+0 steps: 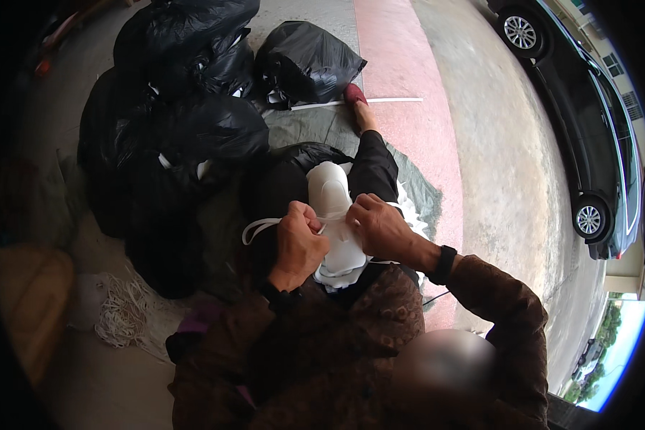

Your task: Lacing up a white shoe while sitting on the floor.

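A bundle of white, smooth, shoe-shaped pieces (329, 188) lies across my lap, its rounded end pointing away from me. White cord (256, 226) crosses over the middle of it. My left hand (299, 245) is closed at the bundle's left side, pinching the cord between thumb and fingers, and a loop sticks out to the left. My right hand (383, 228) is bent over the right side, fingers pinched on the cord as well. A short stretch of cord runs between the hands. The fingertips of my right hand are partly hidden.
Several full black plastic bags (215, 132) are heaped at the left and ahead. A tangle of white cord (127, 315) lies low on the left. More white pieces (412, 208) sit by my right leg on a grey-green sheet (421, 179). A dark car (588, 136) stands far right.
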{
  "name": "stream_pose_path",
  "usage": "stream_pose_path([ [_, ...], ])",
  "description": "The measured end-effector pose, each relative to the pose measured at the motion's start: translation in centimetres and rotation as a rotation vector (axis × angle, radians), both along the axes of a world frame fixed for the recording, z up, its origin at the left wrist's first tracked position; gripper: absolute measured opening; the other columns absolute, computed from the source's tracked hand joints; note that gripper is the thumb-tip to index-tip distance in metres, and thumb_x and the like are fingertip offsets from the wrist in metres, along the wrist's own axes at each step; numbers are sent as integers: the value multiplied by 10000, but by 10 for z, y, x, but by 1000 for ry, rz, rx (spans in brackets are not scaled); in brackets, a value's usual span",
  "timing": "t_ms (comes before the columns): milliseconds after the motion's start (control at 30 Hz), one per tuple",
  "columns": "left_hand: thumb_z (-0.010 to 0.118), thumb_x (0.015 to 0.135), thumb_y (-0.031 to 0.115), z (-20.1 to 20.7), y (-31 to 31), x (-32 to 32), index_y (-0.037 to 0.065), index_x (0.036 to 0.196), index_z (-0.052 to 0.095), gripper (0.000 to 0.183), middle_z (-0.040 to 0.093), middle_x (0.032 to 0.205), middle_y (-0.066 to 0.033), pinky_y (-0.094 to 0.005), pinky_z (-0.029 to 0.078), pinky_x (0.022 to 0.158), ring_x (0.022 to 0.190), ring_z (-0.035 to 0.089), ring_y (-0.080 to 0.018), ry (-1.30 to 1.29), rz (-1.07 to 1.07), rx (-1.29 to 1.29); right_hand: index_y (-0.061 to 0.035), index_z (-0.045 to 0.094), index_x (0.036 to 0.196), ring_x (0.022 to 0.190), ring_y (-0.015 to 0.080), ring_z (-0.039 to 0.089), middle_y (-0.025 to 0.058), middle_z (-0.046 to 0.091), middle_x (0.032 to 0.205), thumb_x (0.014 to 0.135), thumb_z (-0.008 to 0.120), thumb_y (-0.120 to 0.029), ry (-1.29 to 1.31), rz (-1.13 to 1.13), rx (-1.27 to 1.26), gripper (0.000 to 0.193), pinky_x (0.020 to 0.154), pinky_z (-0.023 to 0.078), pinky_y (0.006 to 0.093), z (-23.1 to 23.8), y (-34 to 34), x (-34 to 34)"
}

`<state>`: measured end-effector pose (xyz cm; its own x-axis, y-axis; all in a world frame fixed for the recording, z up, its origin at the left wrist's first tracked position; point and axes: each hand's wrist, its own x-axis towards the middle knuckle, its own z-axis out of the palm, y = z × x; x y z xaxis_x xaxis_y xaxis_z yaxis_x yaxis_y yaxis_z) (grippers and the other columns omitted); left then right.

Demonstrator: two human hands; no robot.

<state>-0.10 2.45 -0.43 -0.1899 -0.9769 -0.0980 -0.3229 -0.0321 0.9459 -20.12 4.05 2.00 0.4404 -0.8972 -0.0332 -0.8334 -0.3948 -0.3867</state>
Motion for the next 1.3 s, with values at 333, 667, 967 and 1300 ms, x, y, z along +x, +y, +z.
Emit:
stream_pose_path([
  [333,639,724,93,8,-25,6,22,760,660,82,586,852,-123,-388,480,739,844,577,-293,-629,-703,-823,-44,632,865,767,338,651,142,647,861,679,700,-49,78,92,-86,199,656,547,417,0,-1,-1],
  [667,734,738,5,95,9,-4,21,787,654,95,579,744,-67,-318,474,634,706,589,-187,186,-288,-137,-71,665,734,936,264,530,84,525,900,727,685,-170,70,334,-287,101,773,511,436,-1,-30,-22],
  [967,631,942,83,59,-4,10,-115,1054,652,229,697,950,-127,-291,522,727,771,640,-163,836,27,794,-78,653,840,772,245,607,65,573,841,679,796,-18,-657,-323,-198,223,625,517,334,41,-1,45],
  [1300,683,905,77,41,-19,27,-39,879,650,123,606,774,-57,-285,462,676,667,529,-134,949,107,612,-42,561,867,678,177,643,72,642,732,1012,591,-220,-1629,-973,550,231,709,568,351,26,-3,40],
])
